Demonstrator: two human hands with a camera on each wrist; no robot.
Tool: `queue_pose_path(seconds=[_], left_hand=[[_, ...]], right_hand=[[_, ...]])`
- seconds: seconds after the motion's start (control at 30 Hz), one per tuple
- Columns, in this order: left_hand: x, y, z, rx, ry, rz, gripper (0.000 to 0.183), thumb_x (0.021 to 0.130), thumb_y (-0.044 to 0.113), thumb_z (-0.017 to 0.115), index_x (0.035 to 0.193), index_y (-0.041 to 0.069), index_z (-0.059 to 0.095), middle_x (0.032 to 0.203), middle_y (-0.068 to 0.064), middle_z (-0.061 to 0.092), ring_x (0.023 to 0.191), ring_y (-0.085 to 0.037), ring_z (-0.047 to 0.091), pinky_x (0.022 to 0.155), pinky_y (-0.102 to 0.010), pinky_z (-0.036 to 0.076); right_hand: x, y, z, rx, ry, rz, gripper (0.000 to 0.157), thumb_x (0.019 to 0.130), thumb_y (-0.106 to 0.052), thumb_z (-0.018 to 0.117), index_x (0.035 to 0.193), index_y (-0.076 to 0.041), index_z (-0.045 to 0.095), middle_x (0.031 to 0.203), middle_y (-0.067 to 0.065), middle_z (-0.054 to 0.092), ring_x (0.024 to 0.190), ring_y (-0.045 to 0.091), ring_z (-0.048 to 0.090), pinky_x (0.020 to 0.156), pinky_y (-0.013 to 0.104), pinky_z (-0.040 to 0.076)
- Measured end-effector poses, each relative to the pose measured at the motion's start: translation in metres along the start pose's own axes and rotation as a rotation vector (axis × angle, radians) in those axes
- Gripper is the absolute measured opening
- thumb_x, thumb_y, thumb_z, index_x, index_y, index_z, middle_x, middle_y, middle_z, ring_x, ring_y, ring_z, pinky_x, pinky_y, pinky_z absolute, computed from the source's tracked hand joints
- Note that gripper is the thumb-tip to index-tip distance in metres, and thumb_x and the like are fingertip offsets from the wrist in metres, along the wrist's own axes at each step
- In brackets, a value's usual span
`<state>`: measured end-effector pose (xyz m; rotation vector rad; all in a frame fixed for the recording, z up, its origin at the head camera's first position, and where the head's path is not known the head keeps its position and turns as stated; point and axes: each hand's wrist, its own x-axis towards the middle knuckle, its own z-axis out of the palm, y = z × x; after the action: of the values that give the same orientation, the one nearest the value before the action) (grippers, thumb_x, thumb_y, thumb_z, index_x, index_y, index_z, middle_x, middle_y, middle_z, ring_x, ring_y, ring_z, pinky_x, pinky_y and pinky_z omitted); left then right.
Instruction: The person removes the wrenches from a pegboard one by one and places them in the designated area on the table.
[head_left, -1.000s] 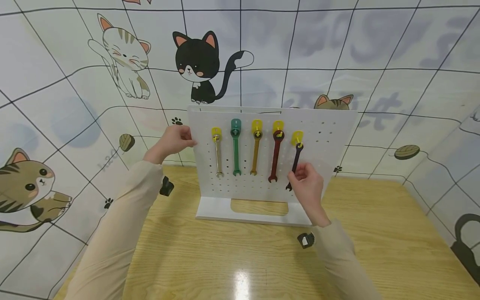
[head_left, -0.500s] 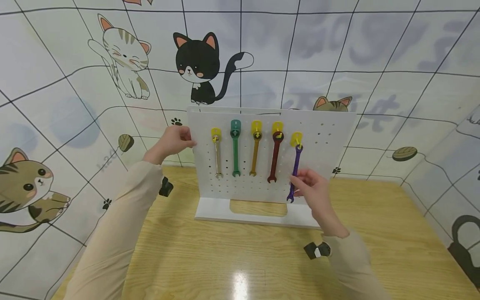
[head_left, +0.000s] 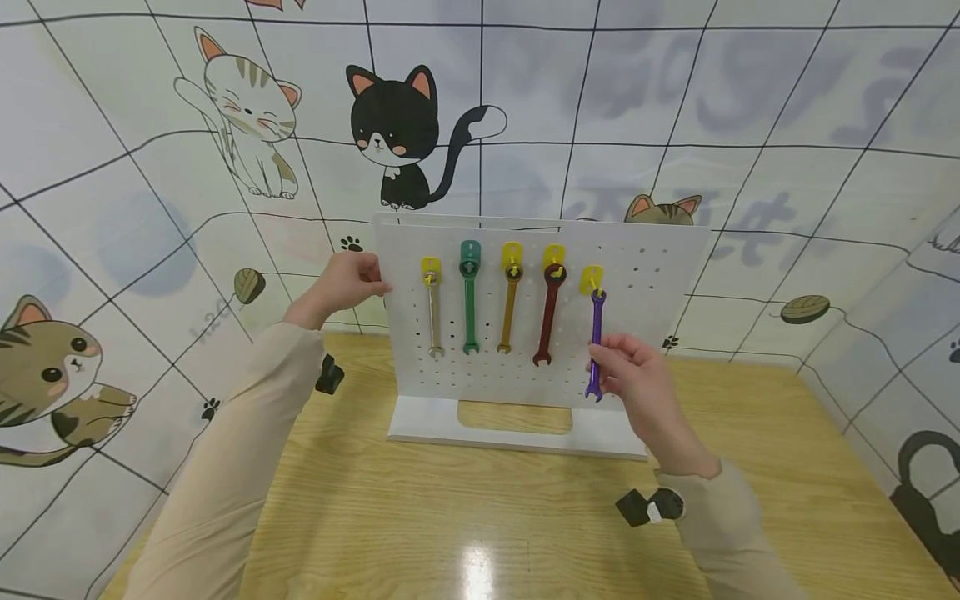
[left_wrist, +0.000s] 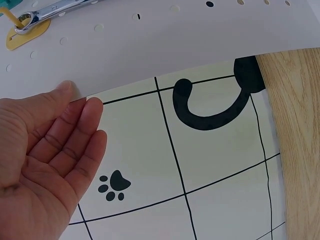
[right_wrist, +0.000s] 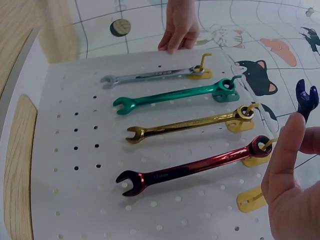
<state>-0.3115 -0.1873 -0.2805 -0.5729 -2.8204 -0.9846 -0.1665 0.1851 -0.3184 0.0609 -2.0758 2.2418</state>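
Observation:
My right hand point(head_left: 637, 371) pinches the purple wrench point(head_left: 597, 333) by its lower shaft, its open end pointing down. The wrench's ring end is at the tip of a yellow hook point(head_left: 592, 280); whether the ring is round the hook I cannot tell. In the right wrist view, only the open end of the purple wrench point(right_wrist: 306, 97) shows above my fingers. With thumb and fingertips, my left hand point(head_left: 347, 282) pinches the left edge of the white pegboard point(head_left: 660, 325). Silver point(head_left: 435, 317), green point(head_left: 470, 308), gold point(head_left: 509, 312) and red point(head_left: 548, 321) wrenches hang from hooks on it.
The pegboard's white base point(head_left: 423, 421) has a cut-out and stands on a wooden table point(head_left: 420, 517). Close behind is a wall sheet point(head_left: 540, 108) with cat drawings and grid lines. The silver wrench hangs nearest my left hand.
The purple wrench's lower end first came away from the board, then shifted right to hang nearly upright. My right hand moved right with it. The left hand stayed on the board's edge.

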Motion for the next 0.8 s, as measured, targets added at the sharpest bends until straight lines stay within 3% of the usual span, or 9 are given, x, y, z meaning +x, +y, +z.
queue_pose_path(seconds=[0.33,0.8], left_hand=[[0.002,-0.002,0.001,-0.004,-0.007,0.0,0.011,0.085,0.004,0.065,0.081,-0.005,0.059,0.08,-0.017,0.065,0.077,-0.028,0.059,0.074,-0.038,0.043],[0.001,-0.001,0.001,0.009,-0.008,0.005,0.012,0.085,0.004,0.066,0.079,-0.004,0.059,0.078,-0.016,0.065,0.077,-0.027,0.058,0.072,-0.036,0.041]], right_hand=[[0.0,-0.015,0.0,0.048,-0.035,0.02,0.013,0.092,-0.01,0.059,0.079,-0.011,0.061,0.07,-0.004,0.061,0.062,0.006,0.056,0.058,0.019,0.045],[-0.01,-0.028,-0.003,0.027,-0.05,0.062,0.011,0.092,-0.013,0.06,0.082,-0.013,0.06,0.072,-0.004,0.062,0.066,0.007,0.058,0.061,0.02,0.045]])
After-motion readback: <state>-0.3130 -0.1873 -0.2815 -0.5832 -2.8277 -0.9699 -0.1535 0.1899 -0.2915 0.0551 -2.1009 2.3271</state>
